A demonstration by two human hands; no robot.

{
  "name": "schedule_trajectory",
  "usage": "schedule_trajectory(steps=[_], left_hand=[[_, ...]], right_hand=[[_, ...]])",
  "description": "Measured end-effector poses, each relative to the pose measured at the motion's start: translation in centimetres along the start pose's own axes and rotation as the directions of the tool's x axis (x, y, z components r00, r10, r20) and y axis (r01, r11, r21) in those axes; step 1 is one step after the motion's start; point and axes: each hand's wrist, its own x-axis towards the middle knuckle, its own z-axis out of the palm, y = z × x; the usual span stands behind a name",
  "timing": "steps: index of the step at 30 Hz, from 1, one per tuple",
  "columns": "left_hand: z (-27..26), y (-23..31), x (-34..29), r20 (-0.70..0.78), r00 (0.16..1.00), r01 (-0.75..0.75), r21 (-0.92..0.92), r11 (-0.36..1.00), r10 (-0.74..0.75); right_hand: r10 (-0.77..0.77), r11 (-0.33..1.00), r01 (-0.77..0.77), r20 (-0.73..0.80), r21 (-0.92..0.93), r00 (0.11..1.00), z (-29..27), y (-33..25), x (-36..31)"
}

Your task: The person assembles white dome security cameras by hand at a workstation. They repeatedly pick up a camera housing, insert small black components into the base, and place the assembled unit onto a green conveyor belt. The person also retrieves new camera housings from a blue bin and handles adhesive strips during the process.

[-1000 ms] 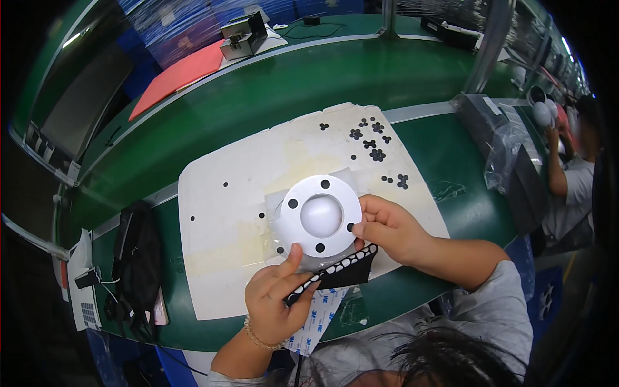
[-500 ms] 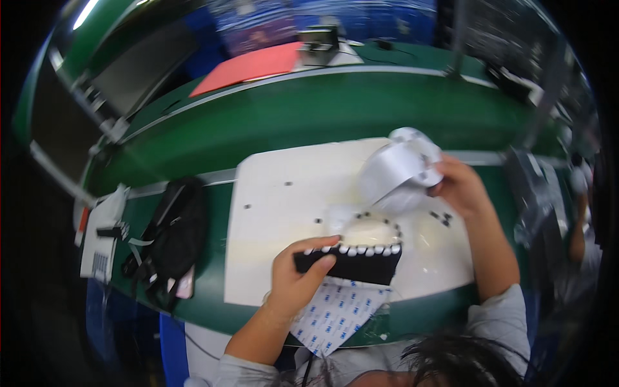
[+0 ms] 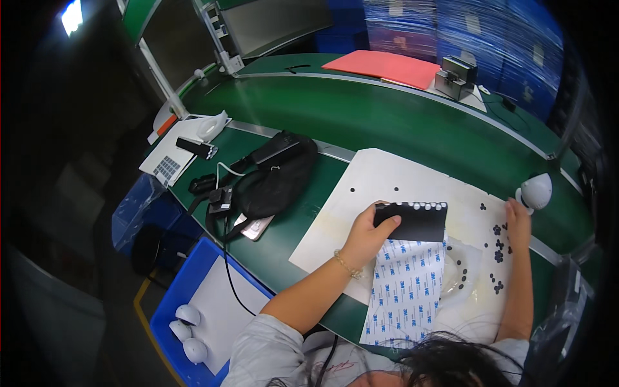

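Observation:
My left hand (image 3: pixel 369 237) is closed on a black sheet (image 3: pixel 416 222), its thumb on top; round white pads run along the sheet's far edge. Below it hangs a white backing sheet (image 3: pixel 406 290) with a blue printed pattern. My right hand (image 3: pixel 518 222), far to the right, grips a white rounded plastic housing (image 3: pixel 536 191) by its lower end. The fingers behind the housing are partly hidden. Under both hands lies a white board (image 3: pixel 342 216). Small black round pads (image 3: pixel 498 246) are scattered in clusters beside my right forearm, and several more lie around a clear plastic bag (image 3: pixel 474 267).
Left of the board are a black bag (image 3: pixel 287 171), a phone (image 3: pixel 256 227) and white sheets (image 3: pixel 169 155) bearing a black strip. A blue bin (image 3: pixel 169 290) holding white housings (image 3: pixel 195 351) stands below. A raised green shelf carries a red sheet (image 3: pixel 383 66) and a metal box (image 3: pixel 456 77).
The view has swung to the left, bringing the blue bin into sight. My right hand has carried the white housing away from over the board to its right edge. My left hand still holds the black sheet.

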Motion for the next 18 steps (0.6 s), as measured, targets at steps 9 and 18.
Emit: schedule_trajectory(steps=[9,18], left_hand=[[-2.1,6.1,-7.6,0.191,0.964,-0.249,0.428,0.869,0.182],[-35.4,-3.8,-40.9,-0.678,0.23,0.747,0.583,0.321,0.698]], right_hand=[[-0.217,0.662,-0.134,0.36,0.737,0.907,4.9,-12.0,-9.5],[0.327,-0.011,-0.403,0.384,0.915,0.864,-0.7,-4.4,-8.4]])
